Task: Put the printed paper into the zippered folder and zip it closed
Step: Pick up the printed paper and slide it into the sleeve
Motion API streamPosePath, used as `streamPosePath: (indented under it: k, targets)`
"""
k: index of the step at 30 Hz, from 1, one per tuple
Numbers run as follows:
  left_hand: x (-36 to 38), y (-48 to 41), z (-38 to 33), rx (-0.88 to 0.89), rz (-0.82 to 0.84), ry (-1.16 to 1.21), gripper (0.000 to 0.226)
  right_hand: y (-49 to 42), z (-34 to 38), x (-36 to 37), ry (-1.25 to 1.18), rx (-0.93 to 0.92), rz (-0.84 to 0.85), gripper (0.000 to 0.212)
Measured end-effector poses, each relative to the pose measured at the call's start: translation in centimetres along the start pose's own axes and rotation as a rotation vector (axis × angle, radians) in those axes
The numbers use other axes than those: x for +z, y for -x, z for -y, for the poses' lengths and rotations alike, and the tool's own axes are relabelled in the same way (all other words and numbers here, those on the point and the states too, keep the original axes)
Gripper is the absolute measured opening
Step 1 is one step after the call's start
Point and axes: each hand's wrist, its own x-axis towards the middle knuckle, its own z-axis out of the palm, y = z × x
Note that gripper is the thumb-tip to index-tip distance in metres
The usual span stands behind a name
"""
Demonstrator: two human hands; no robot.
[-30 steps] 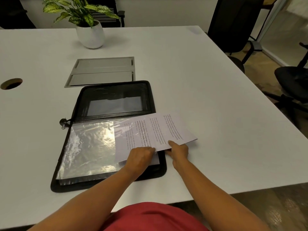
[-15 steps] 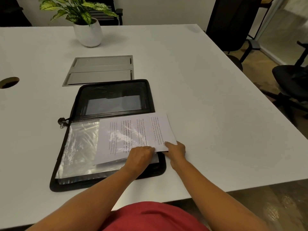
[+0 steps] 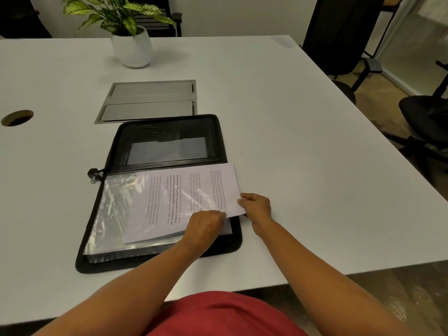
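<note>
On the white tabletop (image 3: 303, 132), the left hand (image 3: 206, 226) pinches the clear sleeve (image 3: 114, 209) edge and the right hand (image 3: 257, 206) pinches the printed paper (image 3: 194, 187), mostly inside the open zippered folder (image 3: 167, 124), its 3 o'clock end out; zipping remains.

Printed paper (image 3: 191, 200) across open folder (image 3: 167, 128), right hand (image 3: 257, 207) seemingly at corner.

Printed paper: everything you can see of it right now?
The white printed paper sheet carries rotated blocks of black text, too small to read. It lies nearly flat on the near half of the open black zippered folder, its left part under a glossy clear plastic sleeve, its right end jutting over the white table. The right hand pinches its near right corner; the left hand, fingers curled, meets its near edge.
</note>
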Motion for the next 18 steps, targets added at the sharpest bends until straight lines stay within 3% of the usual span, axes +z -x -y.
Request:
streamPosePath:
  k: [4,10,13,18]
  targets:
    - [-0.5,-0.1,-0.1,-0.015,-0.047,-0.002,0.031,0.3,0.9,1.1,0.088,0.055,0.094,0.023]
    - [-0.6,0.4,0.0,-0.02,-0.025,-0.011,0.035,1.1,1.9,2.1,0.042,0.186,0.222,0.042]
    - [-1.4,0.3,-0.3,-0.047,-0.009,0.064,0.023,1.3,1.8,2.8,0.056,0.22,0.31,0.044]
    - [-1.1,0.1,-0.6,-0.149,0.062,0.142,0.029,1.2,1.8,3.7,0.026,0.279,0.343,0.046]
